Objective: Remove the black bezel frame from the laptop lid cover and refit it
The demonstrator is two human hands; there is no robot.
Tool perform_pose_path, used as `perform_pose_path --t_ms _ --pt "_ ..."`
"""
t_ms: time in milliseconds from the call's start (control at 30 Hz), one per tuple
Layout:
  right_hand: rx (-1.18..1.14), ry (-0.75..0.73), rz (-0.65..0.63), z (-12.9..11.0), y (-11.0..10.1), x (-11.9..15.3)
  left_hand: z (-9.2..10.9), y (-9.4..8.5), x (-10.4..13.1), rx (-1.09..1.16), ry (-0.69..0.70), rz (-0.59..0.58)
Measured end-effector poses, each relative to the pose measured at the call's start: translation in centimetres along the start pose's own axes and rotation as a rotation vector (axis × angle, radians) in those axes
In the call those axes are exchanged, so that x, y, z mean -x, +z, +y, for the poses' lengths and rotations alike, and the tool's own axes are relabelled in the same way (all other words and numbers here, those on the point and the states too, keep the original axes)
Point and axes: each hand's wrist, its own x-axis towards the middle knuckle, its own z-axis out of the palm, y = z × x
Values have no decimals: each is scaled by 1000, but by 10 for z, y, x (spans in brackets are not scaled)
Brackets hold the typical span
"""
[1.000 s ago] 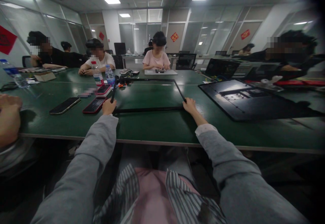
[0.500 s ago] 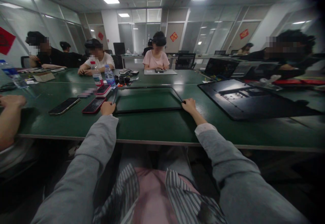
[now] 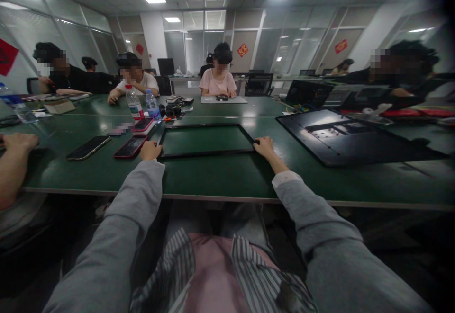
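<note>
The left hand (image 3: pixel 151 150) and right hand (image 3: pixel 264 147) pinch opposite sides of the black frame (image 3: pixel 208 154), near its front corners. It seems to lie flat on the green table (image 3: pixel 216 178), with two bottles beyond the phones at left.

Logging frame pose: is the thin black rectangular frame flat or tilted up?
Flat, or nearly: the thin black rectangular frame lies low over the green tabletop, far bar included.
</note>
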Motion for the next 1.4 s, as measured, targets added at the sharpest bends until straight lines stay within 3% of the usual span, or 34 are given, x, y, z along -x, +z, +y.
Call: perform_pose_path --t_ms 567,1400 --pt "11 -2 16 3 4 0 11 -10 9 -72 -15 -31" --pt "67 -23 -6 4 5 -6 6 -3 3 -103 -29 -37"
